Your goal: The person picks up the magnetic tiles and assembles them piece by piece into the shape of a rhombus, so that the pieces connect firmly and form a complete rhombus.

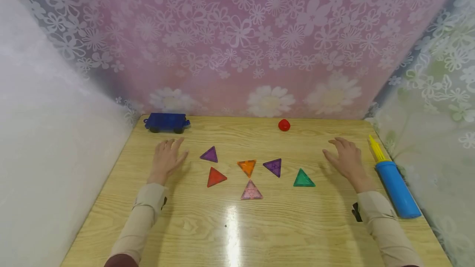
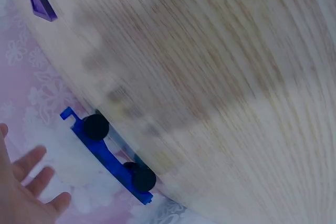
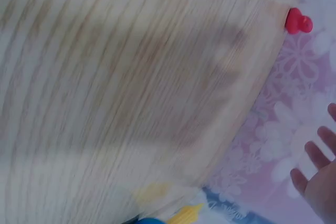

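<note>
Over the left of the table hovers my left hand (image 1: 167,160), fingers spread and holding nothing, just in front of a blue toy wagon (image 1: 165,122) with black wheels. To its right lie a purple triangle tile (image 1: 210,154) and a red one. My right hand (image 1: 346,160) is also empty, its fingers loosely extended above the right side. Nearest to it are a green triangle tile (image 1: 304,178) and a blue pump (image 1: 398,190) with a yellow end. Between the hands lie an orange triangle (image 1: 247,167), a second purple triangle (image 1: 273,167) and a pink triangle (image 1: 252,191).
The red triangle (image 1: 216,177) lies flat left of the middle. At the table's back edge sits a small red knob-like piece (image 1: 284,125). A flowered pink cloth (image 1: 237,52) rises behind the wooden table (image 1: 282,234), with pale walls on both sides.
</note>
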